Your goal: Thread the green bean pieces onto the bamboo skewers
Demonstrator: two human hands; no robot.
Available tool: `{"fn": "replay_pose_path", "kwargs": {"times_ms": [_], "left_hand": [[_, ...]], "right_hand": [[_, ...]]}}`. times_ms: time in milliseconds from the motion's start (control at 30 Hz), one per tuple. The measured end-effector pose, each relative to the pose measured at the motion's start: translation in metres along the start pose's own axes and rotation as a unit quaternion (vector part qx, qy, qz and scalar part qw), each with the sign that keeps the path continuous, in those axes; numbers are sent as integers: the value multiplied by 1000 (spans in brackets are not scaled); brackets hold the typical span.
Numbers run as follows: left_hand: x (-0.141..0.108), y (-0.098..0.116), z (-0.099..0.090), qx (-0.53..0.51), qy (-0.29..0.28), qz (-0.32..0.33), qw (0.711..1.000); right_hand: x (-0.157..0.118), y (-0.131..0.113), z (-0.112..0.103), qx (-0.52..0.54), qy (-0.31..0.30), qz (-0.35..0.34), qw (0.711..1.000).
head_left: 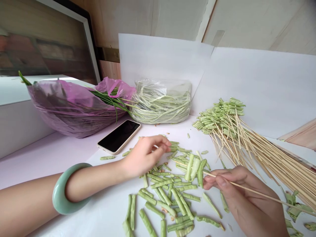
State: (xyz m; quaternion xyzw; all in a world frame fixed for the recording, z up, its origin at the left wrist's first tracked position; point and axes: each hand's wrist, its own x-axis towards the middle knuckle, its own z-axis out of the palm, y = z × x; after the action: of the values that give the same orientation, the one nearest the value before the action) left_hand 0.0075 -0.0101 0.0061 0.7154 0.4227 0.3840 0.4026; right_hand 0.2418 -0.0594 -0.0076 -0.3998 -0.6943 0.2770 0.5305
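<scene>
Bamboo skewer (256, 191): long axis diagonal, tip pointing left, slightly up, at cut green beans (179, 201).
Right hand (243, 197): closed, gripping skewer.
Left hand (145, 156): curled at beans; grip cannot tell.
Right of it: skewered bean bundle (222, 115).

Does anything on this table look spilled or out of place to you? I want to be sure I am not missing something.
Yes, a little. One bean piece lies alone near the phone, away from the main heap of cut green beans, so it looks strayed. Other pieces lie scattered beyond the right hand, which holds a wooden skewer.
</scene>
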Motion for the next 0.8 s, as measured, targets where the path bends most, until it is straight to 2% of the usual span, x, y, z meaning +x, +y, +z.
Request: {"fn": "replay_pose_path", "kwargs": {"times_ms": [67,133,200,300,433,533,600,700,800], "left_hand": [[6,3,-9,119,25,12,992],[9,4,-17,230,27,34,972],[10,5,-21,347,-3,37,937],[6,6,-21,471,-68,0,879],[1,7,-17,505,-127,-17,854],[1,8,-15,518,-136,-26,844],[3,8,-15,510,-134,-41,849],[5,5,-21,478,-120,-31,869],[9,0,-31,497,-58,-29,865]], "right_hand": [[2,0,-3,16,6,-1,1000],[4,0,-4,18,2,-8,1000],[4,0,-5,3,-7,-23,1000],[3,1,-6,-28,-17,-48,998],[0,1,-7,-51,-23,-61,997],[-1,2,-7,-53,-31,-70,996],[0,1,-7,-56,-38,-72,995],[1,1,-7,-56,-48,-71,995],[1,1,-7,-62,-51,-76,994]]}}
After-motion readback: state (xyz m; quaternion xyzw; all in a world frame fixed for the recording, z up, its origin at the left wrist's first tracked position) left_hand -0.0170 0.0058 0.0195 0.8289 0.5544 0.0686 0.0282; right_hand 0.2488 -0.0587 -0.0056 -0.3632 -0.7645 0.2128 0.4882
